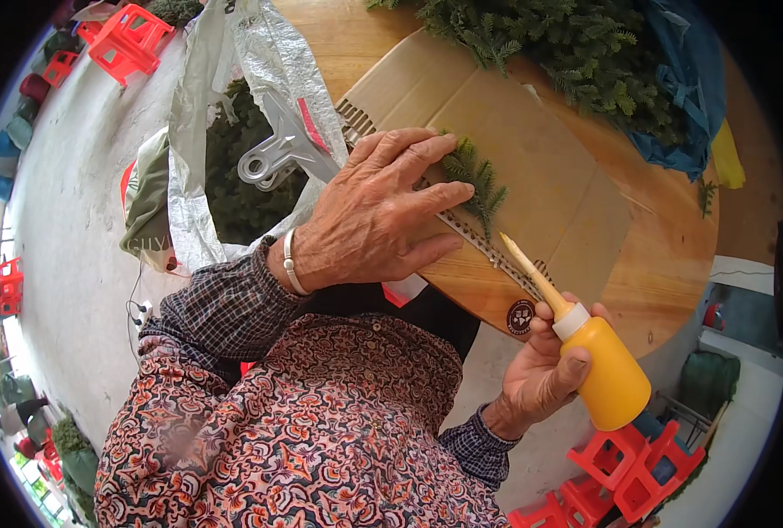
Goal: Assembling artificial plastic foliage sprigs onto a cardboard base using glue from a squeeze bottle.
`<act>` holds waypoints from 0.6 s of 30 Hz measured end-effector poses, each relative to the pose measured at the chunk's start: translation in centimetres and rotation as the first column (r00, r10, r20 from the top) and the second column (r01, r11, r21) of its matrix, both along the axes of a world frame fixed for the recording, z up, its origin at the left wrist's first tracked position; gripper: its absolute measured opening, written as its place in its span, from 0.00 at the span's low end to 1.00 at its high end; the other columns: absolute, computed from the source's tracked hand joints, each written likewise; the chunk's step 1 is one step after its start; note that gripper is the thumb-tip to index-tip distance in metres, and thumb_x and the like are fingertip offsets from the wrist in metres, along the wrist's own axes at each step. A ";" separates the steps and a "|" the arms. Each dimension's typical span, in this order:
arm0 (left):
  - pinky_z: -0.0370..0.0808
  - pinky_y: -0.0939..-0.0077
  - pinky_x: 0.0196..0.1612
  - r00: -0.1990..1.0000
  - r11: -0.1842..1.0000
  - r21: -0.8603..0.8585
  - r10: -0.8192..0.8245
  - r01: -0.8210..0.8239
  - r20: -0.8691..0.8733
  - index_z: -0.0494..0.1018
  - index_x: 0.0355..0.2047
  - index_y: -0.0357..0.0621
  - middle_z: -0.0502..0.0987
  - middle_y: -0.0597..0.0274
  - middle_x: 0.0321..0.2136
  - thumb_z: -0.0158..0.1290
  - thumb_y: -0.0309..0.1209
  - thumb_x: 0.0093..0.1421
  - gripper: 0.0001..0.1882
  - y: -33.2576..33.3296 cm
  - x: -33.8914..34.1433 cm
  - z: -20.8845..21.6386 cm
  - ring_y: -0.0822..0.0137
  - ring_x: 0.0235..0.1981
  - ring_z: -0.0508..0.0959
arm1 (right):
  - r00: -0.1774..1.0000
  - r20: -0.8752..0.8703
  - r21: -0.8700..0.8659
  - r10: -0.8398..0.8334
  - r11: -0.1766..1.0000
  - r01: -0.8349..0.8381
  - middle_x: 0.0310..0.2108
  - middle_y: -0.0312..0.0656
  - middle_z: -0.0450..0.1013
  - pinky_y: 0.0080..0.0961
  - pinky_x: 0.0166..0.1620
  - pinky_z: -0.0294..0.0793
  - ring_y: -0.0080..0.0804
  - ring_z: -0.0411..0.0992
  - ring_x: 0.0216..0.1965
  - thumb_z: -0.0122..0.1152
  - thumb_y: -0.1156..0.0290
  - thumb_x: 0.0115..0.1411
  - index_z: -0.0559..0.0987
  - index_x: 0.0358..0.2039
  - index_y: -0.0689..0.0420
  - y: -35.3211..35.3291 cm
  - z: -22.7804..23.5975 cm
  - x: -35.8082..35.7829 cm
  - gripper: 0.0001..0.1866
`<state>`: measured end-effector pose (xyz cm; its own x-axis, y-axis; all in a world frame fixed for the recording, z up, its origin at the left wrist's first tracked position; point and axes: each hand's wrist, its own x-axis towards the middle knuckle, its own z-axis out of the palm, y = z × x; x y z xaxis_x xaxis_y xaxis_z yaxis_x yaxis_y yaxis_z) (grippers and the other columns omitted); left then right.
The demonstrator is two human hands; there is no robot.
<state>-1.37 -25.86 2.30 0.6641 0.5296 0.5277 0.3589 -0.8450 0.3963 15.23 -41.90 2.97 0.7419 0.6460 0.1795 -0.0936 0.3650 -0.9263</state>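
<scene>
Workshop: greenery heap (576,66), squeeze bottle (616,378).

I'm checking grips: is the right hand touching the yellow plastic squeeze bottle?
Touching: the head view shows the right hand holding the bottle, thumb against its side.

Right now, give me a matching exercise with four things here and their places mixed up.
1. Yellow bottle
2. Green sprig
3. Silver clip
4. Blue bag

A. At the edge of the white sack
B. Beside the heap of green branches
C. In the right hand
D. At the fingertips of the left hand

Pairs: 1-C, 2-D, 3-A, 4-B.
</scene>
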 end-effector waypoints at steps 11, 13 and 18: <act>0.63 0.58 0.53 0.999 0.999 0.038 0.012 -0.013 0.034 0.75 0.42 0.50 0.67 0.56 0.53 0.62 0.37 0.44 0.22 0.2 -0.3 -0.3 0.54 0.53 0.66 | 0.999 -0.030 0.010 0.009 1.000 -0.009 0.41 0.52 0.70 0.18 0.33 0.75 0.34 0.73 0.29 0.64 0.54 0.52 0.65 0.52 0.56 -0.8 -0.1 -0.1 0.32; 0.63 0.60 0.53 0.999 0.998 0.060 0.013 -0.016 0.035 0.75 0.40 0.50 0.67 0.56 0.51 0.61 0.37 0.45 0.20 0.2 -0.4 -0.3 0.55 0.53 0.66 | 0.999 -0.036 0.003 0.013 1.000 -0.013 0.42 0.52 0.70 0.19 0.33 0.75 0.34 0.73 0.29 0.64 0.54 0.51 0.65 0.52 0.56 -1.2 -0.1 0.0 0.32; 0.63 0.62 0.51 0.996 0.995 0.090 0.026 -0.033 0.081 0.75 0.40 0.49 0.69 0.58 0.48 0.59 0.35 0.49 0.16 0.7 -0.5 0.4 0.57 0.48 0.68 | 0.999 -0.029 0.031 -0.019 0.999 0.020 0.42 0.50 0.70 0.18 0.33 0.75 0.34 0.72 0.30 0.65 0.53 0.51 0.64 0.53 0.57 -1.1 0.6 0.0 0.34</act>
